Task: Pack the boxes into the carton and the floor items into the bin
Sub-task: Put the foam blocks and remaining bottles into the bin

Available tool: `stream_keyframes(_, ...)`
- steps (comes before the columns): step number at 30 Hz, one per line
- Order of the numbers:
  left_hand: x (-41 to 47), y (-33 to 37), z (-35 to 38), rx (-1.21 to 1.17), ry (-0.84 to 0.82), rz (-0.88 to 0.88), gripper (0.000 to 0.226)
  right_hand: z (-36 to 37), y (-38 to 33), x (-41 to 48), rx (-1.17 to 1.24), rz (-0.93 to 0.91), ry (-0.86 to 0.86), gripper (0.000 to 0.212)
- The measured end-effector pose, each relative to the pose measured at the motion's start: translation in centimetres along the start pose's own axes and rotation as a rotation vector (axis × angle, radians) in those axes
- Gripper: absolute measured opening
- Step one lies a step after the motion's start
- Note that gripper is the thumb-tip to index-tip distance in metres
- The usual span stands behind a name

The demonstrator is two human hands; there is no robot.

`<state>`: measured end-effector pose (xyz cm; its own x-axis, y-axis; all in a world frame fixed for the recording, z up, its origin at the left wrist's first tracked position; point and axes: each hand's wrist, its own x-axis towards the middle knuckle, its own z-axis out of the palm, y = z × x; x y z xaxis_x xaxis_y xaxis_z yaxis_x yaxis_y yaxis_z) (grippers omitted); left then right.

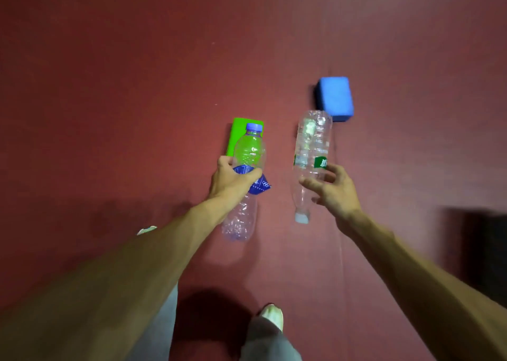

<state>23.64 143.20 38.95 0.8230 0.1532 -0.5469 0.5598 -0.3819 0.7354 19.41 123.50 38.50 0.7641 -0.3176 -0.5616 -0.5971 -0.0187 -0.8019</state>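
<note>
My left hand [233, 181] grips a crumpled clear bottle with a blue cap and a blue label [248, 152], cap pointing away from me. My right hand [333, 193] holds a second clear bottle with a green label [311, 146] between thumb and loosely spread fingers, its white cap pointing toward me. Both bottles are up off the dark red floor [137, 100]. A flat green box [237, 133] lies on the floor behind the left bottle. A blue box [336, 96] lies on the floor beyond the right bottle. No carton is in view.
A dark, blurred object [480, 251] stands at the right edge. A small white scrap [146, 230] lies on the floor beside my left forearm. My grey trouser legs and one light shoe [273, 315] show at the bottom.
</note>
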Motion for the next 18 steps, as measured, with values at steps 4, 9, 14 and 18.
stream_keyframes(4,-8.9,6.7,8.2,0.052,-0.120,0.047,0.051,-14.3,-0.3,-6.9,0.065,0.069,0.126,0.058)
stream_keyframes(9,-16.3,15.4,15.9,0.109,-0.361,0.102,0.059,-26.1,-0.2,-14.1,0.133,0.110,0.303,0.062)
stream_keyframes(14,-19.1,19.6,23.8,0.164,-0.561,0.100,0.065,-32.4,-0.5,-15.5,0.195,0.091,0.406,0.067)
stream_keyframes(18,-19.4,21.6,31.0,0.179,-0.647,0.071,0.052,-38.6,-0.8,-13.6,0.227,0.155,0.436,0.071)
